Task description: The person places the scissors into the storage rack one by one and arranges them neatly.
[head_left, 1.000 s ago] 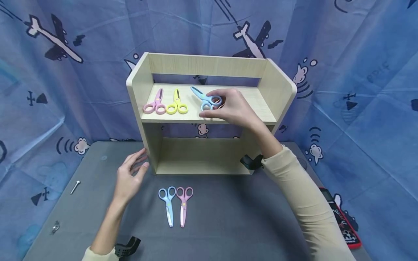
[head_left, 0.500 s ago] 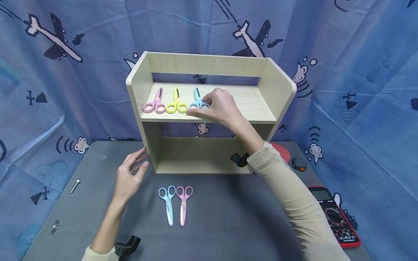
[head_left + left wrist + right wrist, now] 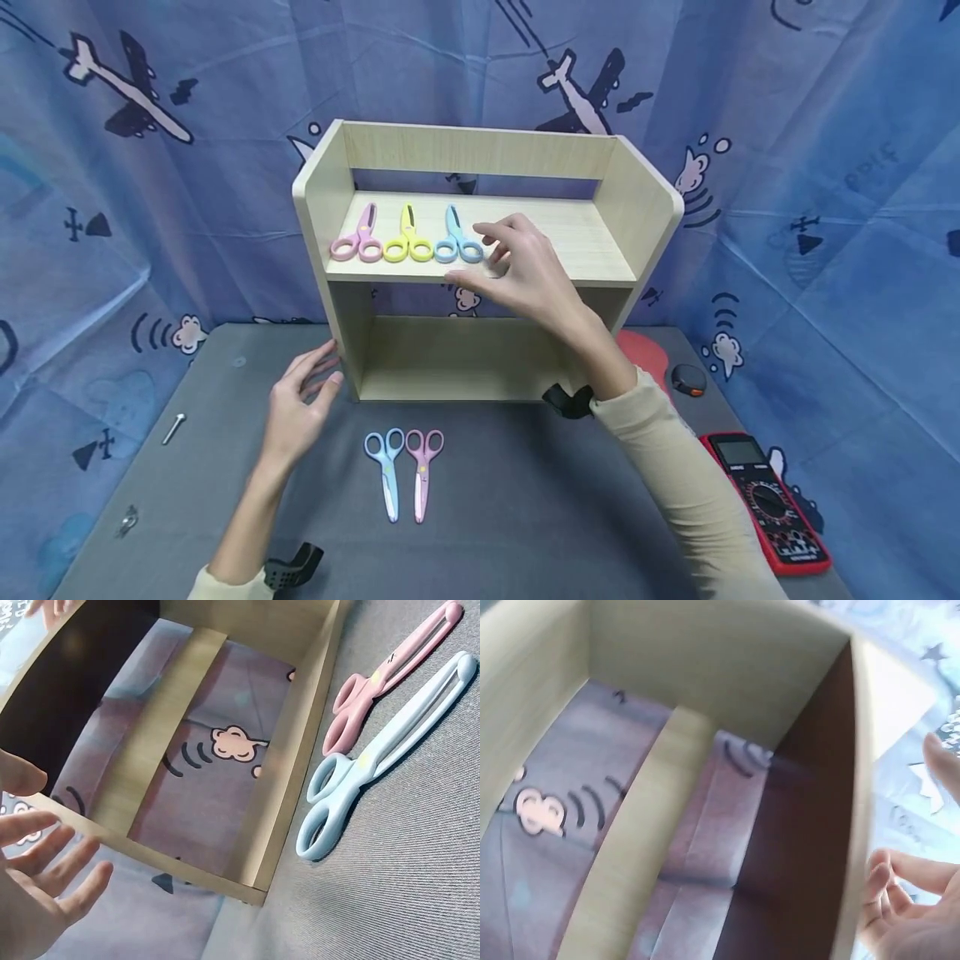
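Note:
On the upper board of a pale wooden shelf (image 3: 555,237) lie pink scissors (image 3: 358,237), yellow scissors (image 3: 408,238) and light blue scissors (image 3: 457,238) in a row, blades toward the back. My right hand (image 3: 521,271) hovers just right of the blue pair, thumb and fingers apart with nothing between them. Beside the shelf's lower left side is my left hand (image 3: 303,404), fingers loosely bent and fingertips right at the panel. On the grey table in front, blue scissors (image 3: 352,772) and pink scissors (image 3: 375,686) lie side by side, handles toward the shelf.
A red multimeter (image 3: 768,500) lies at the table's right edge, with a small black and orange object (image 3: 688,380) and a red item (image 3: 643,354) behind it. At the left are a bolt (image 3: 174,429) and a small metal piece (image 3: 128,522). A blue printed curtain (image 3: 225,208) hangs behind.
My right hand has lowered the blue scissors beside the yellow pair, turned them straight and let go, then drawn slightly back to the right. The left hand has stayed put.

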